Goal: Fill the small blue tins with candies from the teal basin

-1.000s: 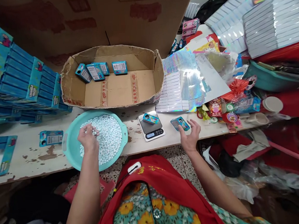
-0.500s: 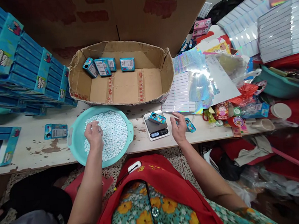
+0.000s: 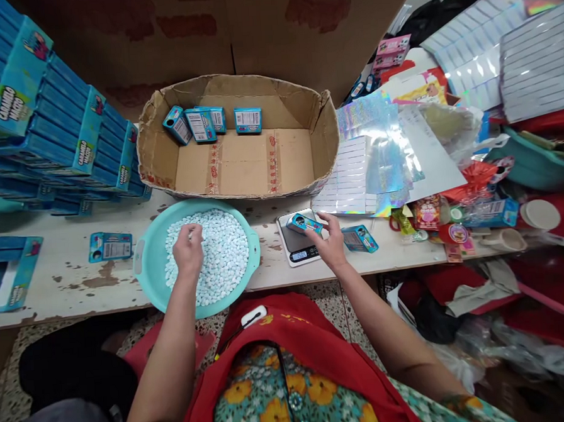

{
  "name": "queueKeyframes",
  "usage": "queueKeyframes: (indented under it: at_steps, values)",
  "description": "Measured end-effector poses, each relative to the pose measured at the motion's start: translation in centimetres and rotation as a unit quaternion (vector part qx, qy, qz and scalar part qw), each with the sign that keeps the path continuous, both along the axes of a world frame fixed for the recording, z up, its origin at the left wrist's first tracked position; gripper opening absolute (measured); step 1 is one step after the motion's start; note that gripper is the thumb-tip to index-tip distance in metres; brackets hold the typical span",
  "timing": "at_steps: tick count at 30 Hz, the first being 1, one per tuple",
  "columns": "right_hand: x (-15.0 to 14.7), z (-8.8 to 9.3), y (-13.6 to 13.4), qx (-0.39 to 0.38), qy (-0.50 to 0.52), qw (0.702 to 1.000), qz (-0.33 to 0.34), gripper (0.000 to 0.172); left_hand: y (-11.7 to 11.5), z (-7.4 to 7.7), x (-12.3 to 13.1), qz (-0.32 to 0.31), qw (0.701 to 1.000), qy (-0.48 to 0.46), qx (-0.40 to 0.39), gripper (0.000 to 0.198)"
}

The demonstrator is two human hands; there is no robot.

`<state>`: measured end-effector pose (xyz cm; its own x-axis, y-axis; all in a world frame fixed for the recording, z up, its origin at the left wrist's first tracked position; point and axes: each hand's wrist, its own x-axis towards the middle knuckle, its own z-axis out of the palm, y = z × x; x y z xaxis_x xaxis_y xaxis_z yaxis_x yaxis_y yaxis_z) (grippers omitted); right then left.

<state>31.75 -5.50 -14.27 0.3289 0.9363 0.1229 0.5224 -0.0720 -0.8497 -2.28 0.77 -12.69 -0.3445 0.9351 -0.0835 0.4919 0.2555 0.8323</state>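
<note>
My left hand [image 3: 188, 248] is above a turquoise basin [image 3: 149, 282] of small pale-blue candies [image 3: 222, 255]. Its fingers are curled closed, and what they hold, if anything, is hidden. A small blue candy box [image 3: 304, 223] lies tilted on a digital kitchen scale [image 3: 293, 240] with a lit display. At the right end of that box is my right hand [image 3: 331, 240], thumb and fingers apart around it; whether they touch it I cannot tell. Just right of this hand, another blue candy box [image 3: 360, 239] lies on the table.
Behind the basin stands an open cardboard box [image 3: 246, 165] holding several blue candy boxes [image 3: 200, 125]. Stacked blue display cartons [image 3: 85, 152] rise at the left. One more candy box [image 3: 110, 246] lies left of the basin. Shiny sticker sheets [image 3: 378, 152] and assorted packets cover the right side.
My right hand has moved left from beside the scale to the box on it, uncovering more of the box at its right. My left hand stays closed above the candies.
</note>
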Motion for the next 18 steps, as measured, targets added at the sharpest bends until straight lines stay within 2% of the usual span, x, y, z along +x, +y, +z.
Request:
queueKeyframes:
  at_steps: [2, 4, 6, 8, 10, 12, 15, 18]
  values:
    - [-0.5, -0.2, 0.5, -0.035, -0.02, 0.999, 0.011, 0.049, 0.1, -0.5, -0.3, -0.028, 0.998, 0.045, -0.025, 0.014]
    - [-1.1, 0.5, 0.8, -0.052, -0.031, 0.998, 0.005, 0.045, 0.3, -0.6, -0.5, 0.024, 0.998, -0.045, -0.049, 0.014]
    - [-2.1, 2.1, 0.9, -0.036, -0.04, 0.998, 0.01, 0.041, 0.6, 0.1, -0.5, 0.089, 0.977, -0.181, -0.066, 0.02]
    - [-3.7, 4.5, 0.9, -0.005, -0.049, 0.998, 0.05, 0.037, 0.9, 1.7, -0.4, 0.113, 0.937, -0.319, -0.084, 0.029]
    - [-5.9, 6.8, 1.1, 0.013, -0.054, 0.992, 0.11, 0.034, 1.1, 4.2, 0.0, 0.104, 0.891, -0.435, -0.084, 0.037]
    - [-8.7, 8.4, 1.6, 0.014, -0.065, 0.982, 0.176, 0.032, 1.1, 7.0, 0.8, 0.094, 0.842, -0.528, -0.054, 0.041]
    - [-13.3, 9.1, 2.9, 0.005, -0.093, 0.963, 0.252, 0.03, 0.8, 9.9, 2.1, 0.08, 0.823, -0.562, 0.026, 0.037]
    - [-17.0, 8.6, 4.3, -0.002, -0.11, 0.952, 0.285, 0.03, 0.5, 10.5, 2.8, 0.057, 0.837, -0.535, 0.104, 0.022]
